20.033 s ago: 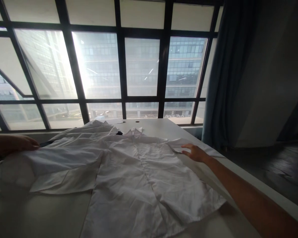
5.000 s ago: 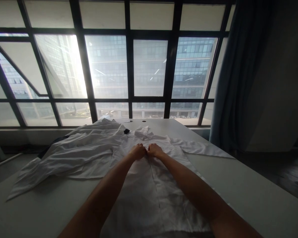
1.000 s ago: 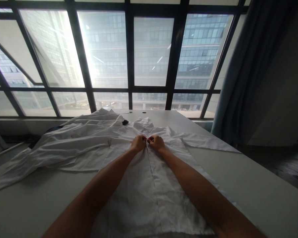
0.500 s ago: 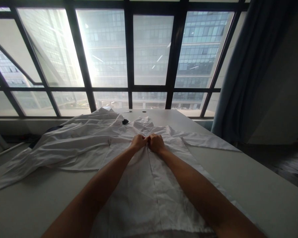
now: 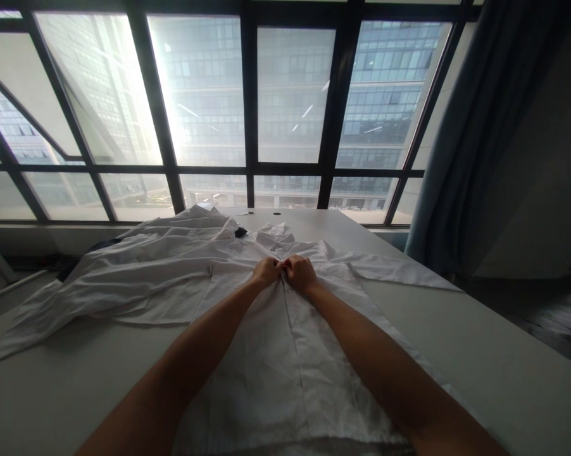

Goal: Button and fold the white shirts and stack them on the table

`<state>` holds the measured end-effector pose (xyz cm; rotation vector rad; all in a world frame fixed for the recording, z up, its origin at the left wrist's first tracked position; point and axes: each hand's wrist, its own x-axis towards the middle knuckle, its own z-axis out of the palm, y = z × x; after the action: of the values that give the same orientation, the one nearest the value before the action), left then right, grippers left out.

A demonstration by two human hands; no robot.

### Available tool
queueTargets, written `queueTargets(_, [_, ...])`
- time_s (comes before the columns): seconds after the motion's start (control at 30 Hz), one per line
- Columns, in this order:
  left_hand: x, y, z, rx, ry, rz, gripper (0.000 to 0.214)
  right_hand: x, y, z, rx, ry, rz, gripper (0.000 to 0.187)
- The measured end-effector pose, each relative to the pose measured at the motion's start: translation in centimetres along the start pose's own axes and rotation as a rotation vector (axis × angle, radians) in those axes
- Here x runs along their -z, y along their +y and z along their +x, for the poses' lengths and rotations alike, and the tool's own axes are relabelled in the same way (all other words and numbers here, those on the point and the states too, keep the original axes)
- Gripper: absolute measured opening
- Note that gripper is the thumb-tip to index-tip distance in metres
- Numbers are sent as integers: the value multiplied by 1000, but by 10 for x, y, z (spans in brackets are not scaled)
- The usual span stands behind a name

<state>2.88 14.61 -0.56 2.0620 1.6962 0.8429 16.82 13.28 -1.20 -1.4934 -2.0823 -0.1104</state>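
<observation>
A white button-up shirt (image 5: 271, 367) lies flat and face up on a pale table (image 5: 494, 354), collar toward the window. My left hand (image 5: 265, 271) and my right hand (image 5: 299, 272) meet at the shirt's front placket just below the collar. Both have their fingers curled and pinching the fabric there. What sits between the fingertips is too small to see. One sleeve (image 5: 399, 273) stretches out to the right.
More white garments (image 5: 138, 272) lie piled to the left of the shirt, with a dark piece (image 5: 240, 233) showing near the collar. A large black-framed window (image 5: 247, 114) stands behind the table, and a dark curtain (image 5: 461, 145) hangs at the right.
Both hands stay together at the placket near the collar with only small finger movements. Twenty seconds ago they were spread apart at the shirt's two sides.
</observation>
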Motion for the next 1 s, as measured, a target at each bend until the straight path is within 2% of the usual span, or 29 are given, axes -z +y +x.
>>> queueTargets(0.17, [-1,1,-1,-3,4,29,29,-1,3,2,-92,-49,12,16])
queueTargets(0.4, [2,2,-4,-20,-3,81,29,-1,3,4,-96,-92,7,15])
queueTargets(0.6, [3,-2,-1,-70,-34,-4,29,-1,4,3,-98,-89,25,16])
queueTargets(1.0, [-8,-8,12,15,-1,-198,23,1,4,2,-33,-38,16,18])
